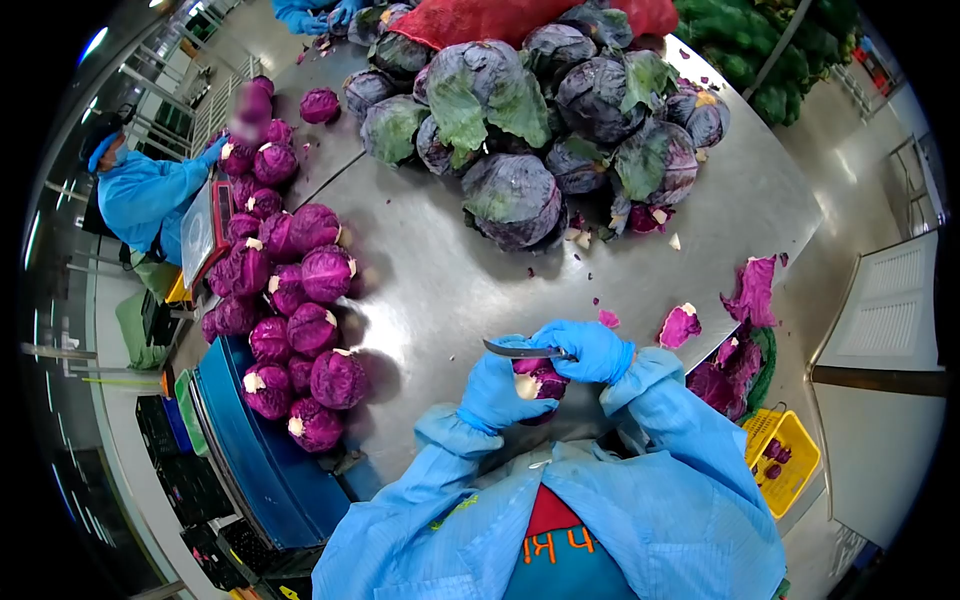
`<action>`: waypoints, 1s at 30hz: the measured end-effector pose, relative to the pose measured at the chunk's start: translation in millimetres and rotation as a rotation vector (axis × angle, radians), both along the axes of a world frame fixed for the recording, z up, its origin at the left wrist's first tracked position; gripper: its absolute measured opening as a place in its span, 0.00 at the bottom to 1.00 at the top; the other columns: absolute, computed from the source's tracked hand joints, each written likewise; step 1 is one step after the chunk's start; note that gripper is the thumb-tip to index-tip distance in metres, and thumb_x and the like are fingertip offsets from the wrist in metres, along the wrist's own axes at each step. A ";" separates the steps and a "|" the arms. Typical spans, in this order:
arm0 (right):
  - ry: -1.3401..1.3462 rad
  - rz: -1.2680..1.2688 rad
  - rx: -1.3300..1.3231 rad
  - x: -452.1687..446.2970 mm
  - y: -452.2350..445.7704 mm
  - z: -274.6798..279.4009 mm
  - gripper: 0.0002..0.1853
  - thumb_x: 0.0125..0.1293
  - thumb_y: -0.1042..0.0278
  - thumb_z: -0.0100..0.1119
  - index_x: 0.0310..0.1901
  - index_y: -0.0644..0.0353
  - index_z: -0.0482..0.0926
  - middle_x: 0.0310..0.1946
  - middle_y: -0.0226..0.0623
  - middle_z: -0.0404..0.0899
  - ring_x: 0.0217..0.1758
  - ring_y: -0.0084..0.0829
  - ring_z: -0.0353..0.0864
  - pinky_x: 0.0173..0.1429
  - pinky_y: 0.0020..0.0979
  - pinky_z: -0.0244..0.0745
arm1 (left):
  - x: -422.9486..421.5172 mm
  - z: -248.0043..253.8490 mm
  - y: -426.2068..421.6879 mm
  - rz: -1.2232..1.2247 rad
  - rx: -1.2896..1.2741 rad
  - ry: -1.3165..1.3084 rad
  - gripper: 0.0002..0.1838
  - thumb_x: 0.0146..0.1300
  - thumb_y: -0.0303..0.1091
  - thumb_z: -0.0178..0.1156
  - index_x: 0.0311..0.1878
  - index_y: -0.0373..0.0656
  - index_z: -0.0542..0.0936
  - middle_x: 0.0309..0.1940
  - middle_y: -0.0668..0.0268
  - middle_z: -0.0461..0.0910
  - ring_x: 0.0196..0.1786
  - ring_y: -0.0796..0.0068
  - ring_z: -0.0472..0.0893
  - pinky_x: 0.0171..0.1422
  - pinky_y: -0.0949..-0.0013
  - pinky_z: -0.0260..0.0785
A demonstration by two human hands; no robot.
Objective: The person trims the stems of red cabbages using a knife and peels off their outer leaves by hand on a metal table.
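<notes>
Close to my body, my left hand point(492, 393) in a blue glove is wrapped round a red cabbage point(548, 384) whose pale cut stem end shows. My right hand point(590, 350), gloved too, grips a knife point(522, 351); its dark, slightly curved blade points left above the cabbage. Most of the handle is hidden in my fingers. Whether the blade touches the cabbage I cannot tell. Loose purple leaf pieces point(680, 326) lie on the metal table to the right of my hands.
Untrimmed cabbages point(512, 200) are heaped on the steel table point(420, 270) ahead. Purple trimmed cabbages point(312, 330) are grouped left, beside a scale point(207, 228). A person in blue point(145, 200) stands beyond it. A yellow crate point(795, 460) sits lower right. A red sack point(470, 22) lies behind.
</notes>
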State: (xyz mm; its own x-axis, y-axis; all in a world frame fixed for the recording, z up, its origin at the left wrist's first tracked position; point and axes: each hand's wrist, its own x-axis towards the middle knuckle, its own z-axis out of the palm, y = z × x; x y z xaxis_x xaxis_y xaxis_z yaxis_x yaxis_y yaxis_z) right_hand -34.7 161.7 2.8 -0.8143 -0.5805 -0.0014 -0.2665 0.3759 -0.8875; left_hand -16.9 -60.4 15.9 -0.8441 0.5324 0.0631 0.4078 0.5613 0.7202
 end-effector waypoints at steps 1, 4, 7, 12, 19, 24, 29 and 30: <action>0.037 -0.006 0.034 2.1 1.8 1.4 0.17 0.54 0.67 0.60 0.48 0.53 0.77 0.43 0.34 0.79 0.40 0.39 0.81 0.43 0.35 0.77 | -2.1 -1.7 -0.7 -0.046 -0.018 0.062 0.50 0.31 0.50 0.80 0.60 0.39 0.69 0.52 0.53 0.76 0.53 0.52 0.79 0.58 0.59 0.72; 0.049 -0.017 0.078 4.8 5.2 -1.0 0.14 0.55 0.66 0.61 0.45 0.53 0.77 0.38 0.34 0.77 0.37 0.38 0.80 0.40 0.35 0.76 | 2.2 1.7 -2.2 0.129 0.115 -0.208 0.50 0.30 0.50 0.80 0.59 0.39 0.71 0.52 0.53 0.75 0.54 0.52 0.78 0.59 0.59 0.72; 0.058 0.014 0.008 5.3 12.2 -7.6 0.12 0.55 0.65 0.61 0.43 0.53 0.77 0.36 0.34 0.76 0.35 0.37 0.80 0.39 0.35 0.75 | -1.0 -2.3 -2.6 0.020 0.051 -0.092 0.47 0.29 0.50 0.80 0.57 0.40 0.73 0.52 0.53 0.75 0.54 0.53 0.78 0.58 0.60 0.72; -0.004 0.001 0.061 14.3 23.5 0.6 0.12 0.54 0.66 0.62 0.41 0.55 0.78 0.34 0.35 0.76 0.35 0.37 0.80 0.39 0.33 0.74 | -4.4 9.2 1.5 -0.043 0.001 -0.088 0.47 0.29 0.50 0.81 0.54 0.40 0.72 0.52 0.53 0.74 0.52 0.53 0.79 0.58 0.60 0.72; 0.005 -0.455 0.338 67.0 132.6 -10.7 0.12 0.55 0.74 0.64 0.43 0.57 0.83 0.36 0.38 0.81 0.38 0.32 0.82 0.44 0.30 0.76 | 2.9 -7.2 -25.3 0.250 0.223 -0.270 0.48 0.30 0.50 0.82 0.55 0.38 0.70 0.52 0.54 0.74 0.53 0.57 0.78 0.59 0.61 0.72; 0.042 -0.737 0.149 55.8 67.2 -5.4 0.17 0.62 0.72 0.59 0.53 0.52 0.82 0.40 0.36 0.81 0.38 0.33 0.81 0.43 0.29 0.77 | -1.2 -1.6 -8.5 0.052 0.075 -0.071 0.46 0.31 0.50 0.81 0.54 0.40 0.71 0.52 0.53 0.74 0.53 0.54 0.78 0.58 0.60 0.73; -0.059 -0.337 -0.134 39.9 -9.8 10.2 0.23 0.65 0.60 0.62 0.62 0.49 0.75 0.51 0.37 0.77 0.48 0.33 0.81 0.50 0.30 0.77 | -2.3 12.0 2.1 0.034 -0.082 -0.252 0.45 0.32 0.50 0.80 0.55 0.42 0.73 0.52 0.52 0.74 0.54 0.54 0.78 0.58 0.58 0.72; -0.005 -0.293 -0.071 41.4 -14.4 3.4 0.23 0.66 0.58 0.61 0.63 0.49 0.75 0.52 0.37 0.76 0.49 0.34 0.81 0.50 0.31 0.77 | -8.6 4.6 1.7 -0.087 0.007 0.015 0.44 0.32 0.51 0.80 0.55 0.42 0.74 0.53 0.53 0.74 0.54 0.53 0.78 0.58 0.57 0.72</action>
State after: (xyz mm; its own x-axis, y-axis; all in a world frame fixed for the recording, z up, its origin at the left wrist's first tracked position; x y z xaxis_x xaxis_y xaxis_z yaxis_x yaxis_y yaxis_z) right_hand 6.7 147.3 6.2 -0.9472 -0.3197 0.0265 -0.1515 0.3730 -0.9154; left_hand -25.5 -58.7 20.5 -0.7939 0.6028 0.0794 0.4653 0.5183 0.7175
